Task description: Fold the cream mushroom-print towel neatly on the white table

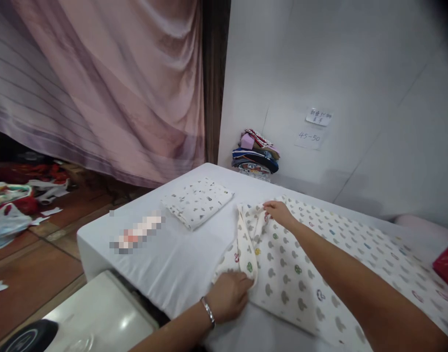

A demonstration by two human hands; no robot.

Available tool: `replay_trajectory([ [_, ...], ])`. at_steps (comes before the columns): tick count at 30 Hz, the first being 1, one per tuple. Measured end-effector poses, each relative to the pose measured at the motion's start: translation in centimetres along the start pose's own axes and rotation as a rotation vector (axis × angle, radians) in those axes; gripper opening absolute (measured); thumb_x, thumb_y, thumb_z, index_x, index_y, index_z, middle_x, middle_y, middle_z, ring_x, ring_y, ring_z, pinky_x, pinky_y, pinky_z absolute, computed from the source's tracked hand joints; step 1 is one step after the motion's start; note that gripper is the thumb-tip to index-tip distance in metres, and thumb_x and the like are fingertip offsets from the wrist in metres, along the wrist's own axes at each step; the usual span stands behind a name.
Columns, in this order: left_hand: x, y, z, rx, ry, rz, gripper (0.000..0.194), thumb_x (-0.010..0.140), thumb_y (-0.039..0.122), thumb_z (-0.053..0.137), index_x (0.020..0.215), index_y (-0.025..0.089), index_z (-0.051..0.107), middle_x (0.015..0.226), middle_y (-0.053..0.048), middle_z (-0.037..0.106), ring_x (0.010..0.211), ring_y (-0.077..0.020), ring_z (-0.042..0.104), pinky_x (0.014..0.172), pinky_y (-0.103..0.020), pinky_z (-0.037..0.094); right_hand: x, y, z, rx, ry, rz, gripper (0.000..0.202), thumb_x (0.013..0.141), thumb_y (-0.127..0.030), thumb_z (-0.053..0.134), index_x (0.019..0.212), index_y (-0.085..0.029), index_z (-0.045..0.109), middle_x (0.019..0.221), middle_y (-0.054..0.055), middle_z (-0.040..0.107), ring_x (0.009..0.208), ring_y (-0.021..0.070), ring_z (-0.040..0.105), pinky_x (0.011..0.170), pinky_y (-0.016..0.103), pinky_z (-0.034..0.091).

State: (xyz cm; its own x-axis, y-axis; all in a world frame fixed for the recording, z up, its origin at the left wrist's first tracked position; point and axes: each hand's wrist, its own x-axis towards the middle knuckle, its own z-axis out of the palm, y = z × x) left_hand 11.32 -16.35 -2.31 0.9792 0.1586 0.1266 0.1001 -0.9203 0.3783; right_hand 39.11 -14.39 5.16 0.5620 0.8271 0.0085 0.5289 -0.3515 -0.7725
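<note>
A long white cloth (pixel 282 259) printed with grey mushroom-like shapes and a few coloured ones stretches over the right part of the white-covered table. My left hand (pixel 229 297), with a silver bracelet at the wrist, is closed on the cloth's near left corner. At the far left edge, my right hand (pixel 278 213) pinches the same cloth between thumb and fingers. Between the two hands the fabric bunches into a loose fold. Left of it lies a folded white cloth (pixel 198 203) with small dark prints, touched by neither hand.
A blurred-out item (pixel 138 233) lies near the table's left edge. A stack of folded fabrics (pixel 256 154) stands by the wall. At lower left is a white box-like surface (pixel 95 308); bags and scraps litter the tiled floor. A red object (pixel 447 264) sits at far right.
</note>
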Motion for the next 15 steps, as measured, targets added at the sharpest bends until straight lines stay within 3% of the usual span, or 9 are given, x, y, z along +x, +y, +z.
replay_trajectory([
  [5, -0.1, -1.0, 1.3, 0.050, 0.043, 0.009, 0.020, 0.073, 0.017, 0.047, 0.092, 0.022, 0.053, 0.085, -0.004, 0.062, 0.077, -0.0211, 0.057, 0.065, -0.035, 0.042, 5.3, -1.9, 2.8, -0.174, -0.115, 0.032, 0.022, 0.084, -0.023, 0.050, 0.097, -0.013, 0.066, 0.084, 0.007, 0.069, 0.071, 0.0140, 0.065, 0.054, 0.019, 0.049],
  [7, -0.1, -1.1, 1.6, 0.039, 0.047, 0.023, 0.019, 0.072, 0.018, 0.048, 0.090, 0.023, 0.052, 0.083, -0.003, 0.062, 0.074, -0.0208, 0.057, 0.062, -0.035, 0.042, 7.2, -2.8, 4.5, -0.290, -0.155, 0.048, 0.027, 0.084, -0.034, 0.053, 0.090, -0.013, 0.067, 0.091, 0.011, 0.069, 0.078, 0.0186, 0.066, 0.061, 0.024, 0.051],
  [10, 0.1, -1.3, 2.1, 0.023, 0.033, 0.044, 0.023, 0.066, 0.018, 0.052, 0.088, 0.023, 0.051, 0.080, -0.003, 0.062, 0.070, -0.0212, 0.058, 0.059, -0.035, 0.042, 9.5, -4.1, 7.5, -0.480, -0.167, 0.047, 0.039, 0.073, -0.047, 0.064, 0.093, -0.013, 0.068, 0.110, 0.016, 0.064, 0.102, 0.0293, 0.059, 0.078, 0.036, 0.050],
  [12, 0.3, -1.6, 2.6, 0.019, 0.006, 0.065, 0.023, 0.062, 0.019, 0.055, 0.084, 0.023, 0.051, 0.078, -0.004, 0.062, 0.068, -0.0217, 0.058, 0.055, -0.035, 0.041, 10.5, -4.8, 9.6, -0.578, -0.175, 0.040, 0.044, 0.064, -0.044, 0.071, 0.097, -0.016, 0.068, 0.118, 0.017, 0.060, 0.112, 0.0326, 0.053, 0.085, 0.039, 0.047],
  [15, 0.7, -2.4, 3.8, 0.018, 0.001, 0.095, 0.021, 0.059, 0.017, 0.057, 0.078, 0.023, 0.049, 0.074, -0.004, 0.063, 0.063, -0.0211, 0.058, 0.051, -0.034, 0.040, 11.1, -5.0, 12.0, -0.658, -0.194, 0.056, 0.035, 0.060, -0.027, 0.073, 0.092, -0.016, 0.070, 0.109, 0.017, 0.064, 0.108, 0.0324, 0.056, 0.085, 0.041, 0.047],
])
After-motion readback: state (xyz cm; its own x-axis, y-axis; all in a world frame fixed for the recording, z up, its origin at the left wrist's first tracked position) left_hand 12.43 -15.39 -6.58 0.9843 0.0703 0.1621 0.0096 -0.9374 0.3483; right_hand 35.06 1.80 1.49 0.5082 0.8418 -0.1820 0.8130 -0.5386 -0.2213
